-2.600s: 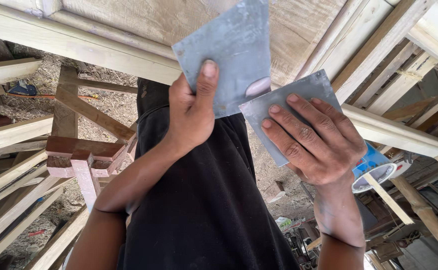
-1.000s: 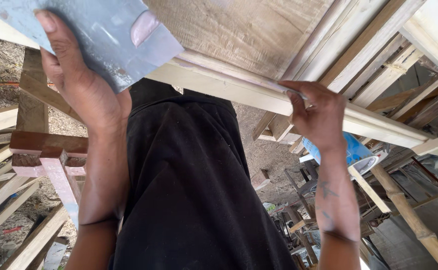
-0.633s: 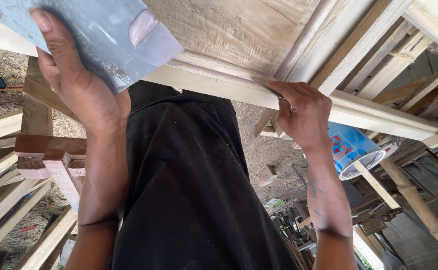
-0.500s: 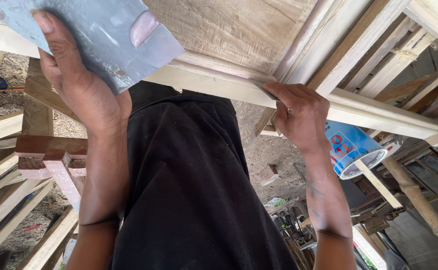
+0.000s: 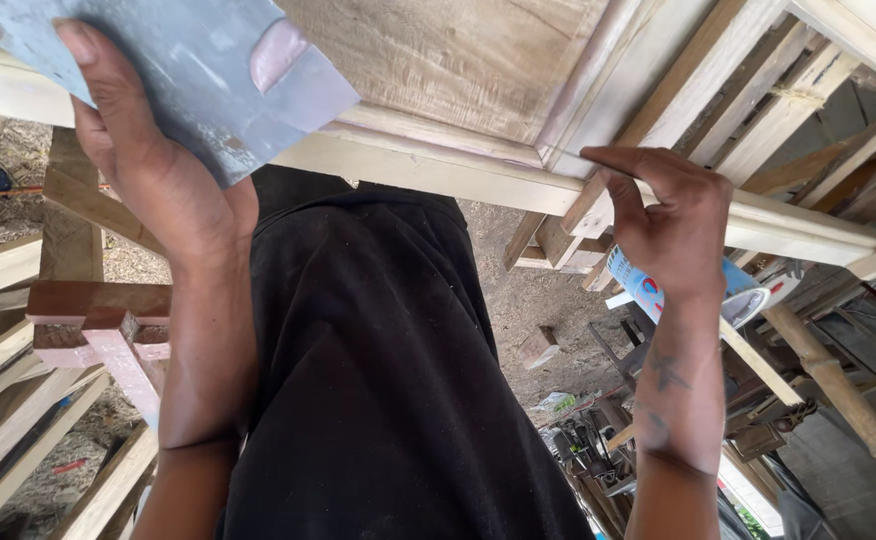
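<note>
Fingertips of right hand (image 5: pixel 673 225) pinch together on the pale wooden rail (image 5: pixel 438 170), running crosswise; left hand (image 5: pixel 148 165) grips grey sheet (image 5: pixel 173 70).

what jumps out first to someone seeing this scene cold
Top left, the left hand holds up a flat grey-blue sheet with a pinkish smear. At right, the right hand presses its fingertips on the pale wooden frame crossing the view. A blue-and-white can sits behind that hand.
</note>
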